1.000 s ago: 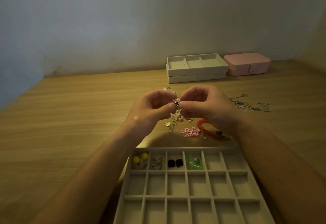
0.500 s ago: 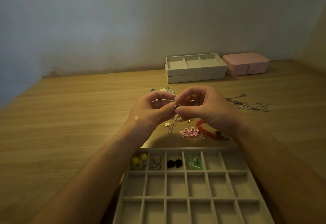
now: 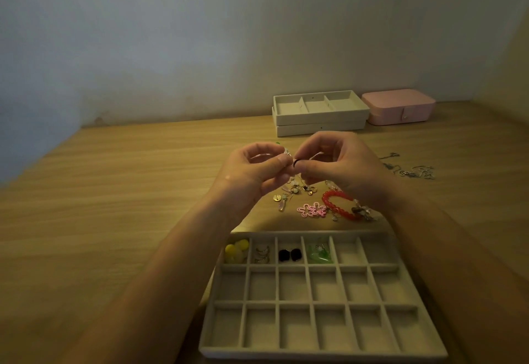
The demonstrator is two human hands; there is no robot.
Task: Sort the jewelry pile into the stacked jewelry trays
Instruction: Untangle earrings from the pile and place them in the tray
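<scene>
— Pinching time at the tabletop: the left hand (image 3: 252, 171) and the right hand (image 3: 343, 169) meet in mid-air, thumb and forefinger of each curled onto one small dark ring-shaped piece (image 3: 294, 162).

— Both clamped on it?

— Both, fingertip to fingertip, raised above the loose jewelry pile (image 3: 299, 189) that lies around the middle of the wooden tabletop (image 3: 128, 206). What kind of piece it is, I cannot tell.

— What's in that pile?

— Small gold and pale charms, and toward the right edge from them a red beaded bracelet (image 3: 335, 206), partly under the right wrist. A pink flower-shaped knot ornament (image 3: 312, 209) lies just beside the bracelet. Thin silver chains (image 3: 412, 169) are scattered well apart, nearer the right edge.

— And the trays?

— A beige flocked grid tray (image 3: 315, 355) sits at the near edge. In its far row, counting from the left corner: yellow round pieces (image 3: 236, 250), silver hoops (image 3: 262, 255), two black studs (image 3: 289, 255), translucent green pieces (image 3: 320, 255).

— Farther back?

— Two stacked beige trays (image 3: 320, 123) at the far edge by the wall, a closed pink rounded box (image 3: 400, 108) just beside them on the right.
</scene>
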